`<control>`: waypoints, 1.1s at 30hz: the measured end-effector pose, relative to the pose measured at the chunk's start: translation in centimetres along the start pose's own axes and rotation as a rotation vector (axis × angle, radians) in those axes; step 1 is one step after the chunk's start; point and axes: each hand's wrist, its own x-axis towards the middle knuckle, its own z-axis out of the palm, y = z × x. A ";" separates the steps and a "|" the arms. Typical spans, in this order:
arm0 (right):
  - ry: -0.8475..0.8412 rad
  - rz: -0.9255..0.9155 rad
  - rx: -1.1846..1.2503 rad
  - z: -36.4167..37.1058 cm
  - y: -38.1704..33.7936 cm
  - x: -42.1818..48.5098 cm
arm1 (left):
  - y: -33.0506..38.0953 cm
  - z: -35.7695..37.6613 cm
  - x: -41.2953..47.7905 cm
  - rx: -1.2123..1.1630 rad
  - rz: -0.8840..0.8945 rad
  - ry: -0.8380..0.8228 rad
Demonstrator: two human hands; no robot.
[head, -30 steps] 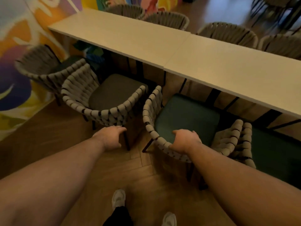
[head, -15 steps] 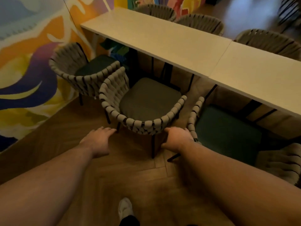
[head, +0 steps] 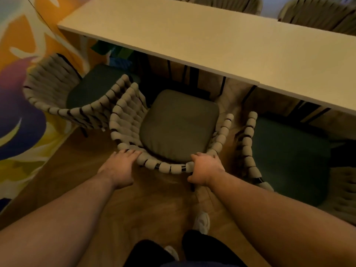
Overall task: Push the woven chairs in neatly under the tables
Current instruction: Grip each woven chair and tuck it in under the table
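The middle woven chair (head: 179, 128) sits near the table (head: 173, 31), not tucked in. The right hand (head: 206, 168) grips its back rim (head: 165, 167); the left hand (head: 119, 168) rests on it. It looks light, and the stiff rim is good to push

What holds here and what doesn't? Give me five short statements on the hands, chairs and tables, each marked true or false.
1. The left hand and right hand are both on the back rim of the middle chair. True.
2. The middle chair is pushed fully under the table. False: most of its olive cushion lies in front of the table edge.
3. The left chair has a dark green cushion. True.
4. The wall is plain white. False: it bears a colourful mural.
5. A second table adjoins the first, end to end. True.
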 end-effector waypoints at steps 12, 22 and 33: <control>-0.125 0.266 0.161 1.4 -3.3 9.2 | -5.3 -1.3 15.6 0.228 0.279 -0.202; -0.183 0.235 0.037 6.6 -6.2 12.6 | -8.2 2.7 19.6 0.291 0.495 -0.341; -0.106 0.170 -0.144 6.0 -6.0 15.2 | -8.6 2.4 22.9 0.302 0.522 -0.277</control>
